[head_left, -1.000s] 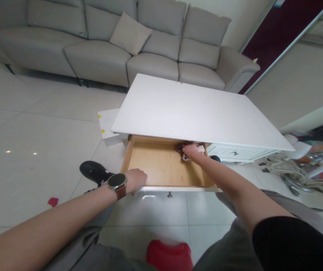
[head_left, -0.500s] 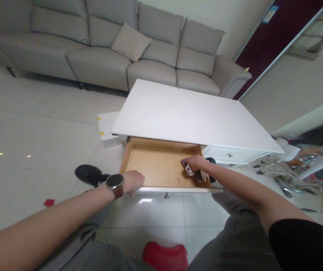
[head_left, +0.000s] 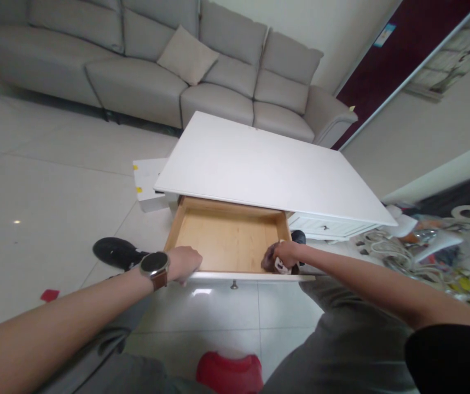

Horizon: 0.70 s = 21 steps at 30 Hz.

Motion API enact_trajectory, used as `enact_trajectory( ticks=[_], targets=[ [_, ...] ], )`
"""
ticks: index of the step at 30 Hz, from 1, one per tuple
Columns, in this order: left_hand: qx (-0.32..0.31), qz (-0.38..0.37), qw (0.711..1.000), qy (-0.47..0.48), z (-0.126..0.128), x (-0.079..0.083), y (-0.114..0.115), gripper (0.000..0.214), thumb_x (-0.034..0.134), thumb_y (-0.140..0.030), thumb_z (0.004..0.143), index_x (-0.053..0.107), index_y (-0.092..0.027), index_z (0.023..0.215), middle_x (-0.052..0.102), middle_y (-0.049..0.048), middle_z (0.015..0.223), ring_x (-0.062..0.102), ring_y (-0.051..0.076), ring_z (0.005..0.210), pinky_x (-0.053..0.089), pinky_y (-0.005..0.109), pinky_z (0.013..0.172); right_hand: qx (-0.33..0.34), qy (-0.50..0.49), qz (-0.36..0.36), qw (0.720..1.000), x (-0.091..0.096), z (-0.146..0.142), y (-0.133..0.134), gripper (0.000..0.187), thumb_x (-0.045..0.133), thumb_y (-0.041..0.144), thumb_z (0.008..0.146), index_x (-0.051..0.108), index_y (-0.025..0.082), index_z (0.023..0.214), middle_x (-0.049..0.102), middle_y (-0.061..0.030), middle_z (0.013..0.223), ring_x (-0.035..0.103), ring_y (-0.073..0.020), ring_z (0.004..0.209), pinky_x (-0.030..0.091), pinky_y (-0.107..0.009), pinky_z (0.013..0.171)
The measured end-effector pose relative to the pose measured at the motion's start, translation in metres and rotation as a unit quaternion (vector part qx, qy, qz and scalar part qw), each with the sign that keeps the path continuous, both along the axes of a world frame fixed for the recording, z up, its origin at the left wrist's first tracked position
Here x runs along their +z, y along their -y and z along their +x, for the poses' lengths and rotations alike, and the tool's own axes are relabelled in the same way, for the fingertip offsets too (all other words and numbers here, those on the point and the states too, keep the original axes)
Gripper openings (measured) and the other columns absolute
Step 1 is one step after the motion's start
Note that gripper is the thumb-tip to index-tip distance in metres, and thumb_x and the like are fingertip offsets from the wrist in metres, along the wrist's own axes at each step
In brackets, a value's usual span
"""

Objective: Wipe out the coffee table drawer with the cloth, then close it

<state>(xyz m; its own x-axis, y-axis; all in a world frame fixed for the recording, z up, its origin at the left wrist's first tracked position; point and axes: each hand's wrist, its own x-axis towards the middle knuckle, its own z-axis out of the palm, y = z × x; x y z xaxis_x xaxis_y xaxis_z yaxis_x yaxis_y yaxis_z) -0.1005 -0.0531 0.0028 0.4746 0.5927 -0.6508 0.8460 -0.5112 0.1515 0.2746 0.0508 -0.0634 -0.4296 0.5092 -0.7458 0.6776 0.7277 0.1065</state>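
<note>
A wooden drawer stands pulled out from a white coffee table. My left hand, below a wristwatch, is closed over the drawer's front left corner; its fingertips are mostly hidden. Inside the drawer, at the front right corner, my right hand is closed on a bunched brown and white patterned cloth. The cloth presses against the drawer's bottom, and part of it is hidden under my fingers. A small metal knob sits on the white drawer front.
Behind the table runs a long grey sofa with a beige cushion. A white box lies left of the table. Cables and bags clutter the floor at right. A red plastic stool is between my legs.
My right hand has moved the cloth toward the drawer's front, and the cloth looks more bunched. My left hand keeps its place on the drawer corner. The view has shifted slightly.
</note>
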Motion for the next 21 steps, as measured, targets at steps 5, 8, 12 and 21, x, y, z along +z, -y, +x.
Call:
enact_trajectory(
  ticks=[5,8,12,21],
  targets=[
    [0.006,0.035,0.999,0.01,0.001,0.001,0.004,0.02,0.09,-0.011,0.062,0.071,-0.015,0.067,0.08,0.0155,0.095,0.076,0.03,0.098,0.056,0.034,0.087,-0.039,-0.018,0.072,0.996,0.021,0.017,-0.006,0.036,0.067,0.025,0.085,0.076,0.029,0.119,0.07,-0.0116,0.124,0.066,-0.0314,0.112,0.052,-0.036,0.084],
    [0.013,0.046,0.999,0.022,0.001,0.002,0.006,0.02,0.088,-0.008,0.061,0.07,-0.015,0.065,0.08,0.0167,0.093,0.076,0.031,0.096,0.056,0.035,0.087,-0.087,-0.029,0.215,0.972,0.033,0.021,-0.022,0.046,0.061,0.026,0.093,0.064,0.032,0.139,0.056,-0.0167,0.143,0.061,-0.0343,0.117,0.051,-0.04,0.086],
    [0.017,0.033,0.999,0.024,0.001,0.004,0.006,0.018,0.087,-0.007,0.061,0.071,-0.014,0.064,0.079,0.0189,0.092,0.076,0.033,0.098,0.057,0.037,0.089,-0.026,-0.048,0.274,0.96,0.043,0.015,-0.028,0.039,0.054,0.02,0.098,0.063,0.027,0.136,0.05,-0.0184,0.147,0.054,-0.0381,0.121,0.047,-0.047,0.093],
    [-0.009,0.011,1.0,-0.006,0.003,-0.004,-0.001,0.023,0.093,-0.01,0.057,0.073,-0.014,0.068,0.08,0.0165,0.094,0.076,0.031,0.097,0.057,0.034,0.087,-0.023,-0.053,0.233,0.971,0.029,0.051,-0.033,0.049,0.059,0.019,0.094,0.063,0.031,0.14,0.045,-0.016,0.153,0.051,-0.0386,0.125,0.047,-0.043,0.091]
  ],
)
